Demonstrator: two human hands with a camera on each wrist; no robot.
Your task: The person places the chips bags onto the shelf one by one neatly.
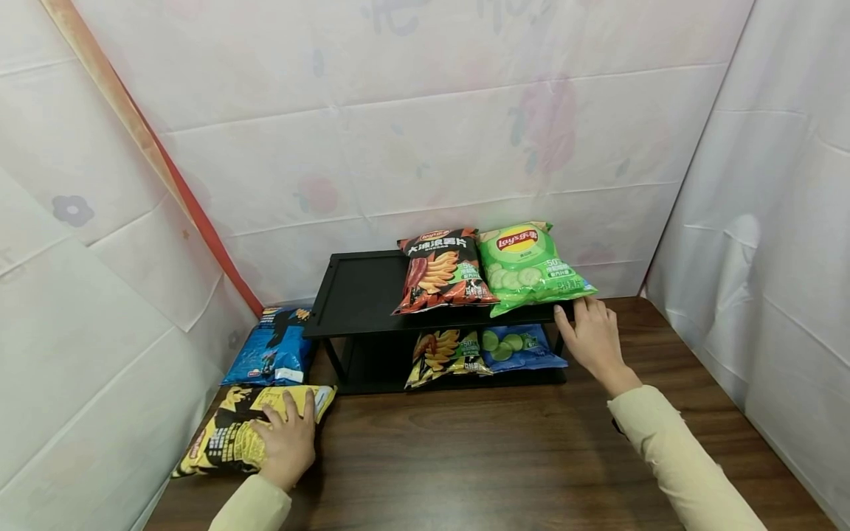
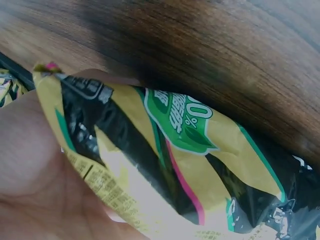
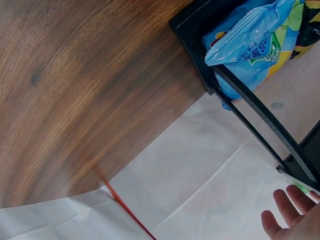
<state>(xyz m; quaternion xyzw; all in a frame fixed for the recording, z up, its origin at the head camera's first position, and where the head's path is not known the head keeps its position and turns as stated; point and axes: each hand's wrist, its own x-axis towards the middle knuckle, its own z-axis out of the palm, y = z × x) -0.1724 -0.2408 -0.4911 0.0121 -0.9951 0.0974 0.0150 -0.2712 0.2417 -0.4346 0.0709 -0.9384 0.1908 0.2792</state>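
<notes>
My left hand (image 1: 287,441) grips a yellow and black bag of chips (image 1: 229,435) at the table's left front, fingers spread over its side. In the left wrist view the bag (image 2: 165,155) lies between thumb and palm. My right hand (image 1: 595,338) is at the right end of a black two-tier shelf (image 1: 358,295), fingertips at the upper board's edge beside a green chip bag (image 1: 531,269). Its fingers (image 3: 287,209) look loosely extended in the right wrist view. A red and black chip bag (image 1: 443,273) leans next to the green one on the upper tier.
On the lower tier sit a yellow and black chip bag (image 1: 448,355) and a blue one (image 1: 521,348). Another blue bag (image 1: 272,350) lies left of the shelf, behind my left hand. White cloth (image 1: 398,147) encloses the wooden table (image 1: 465,457) at back and sides.
</notes>
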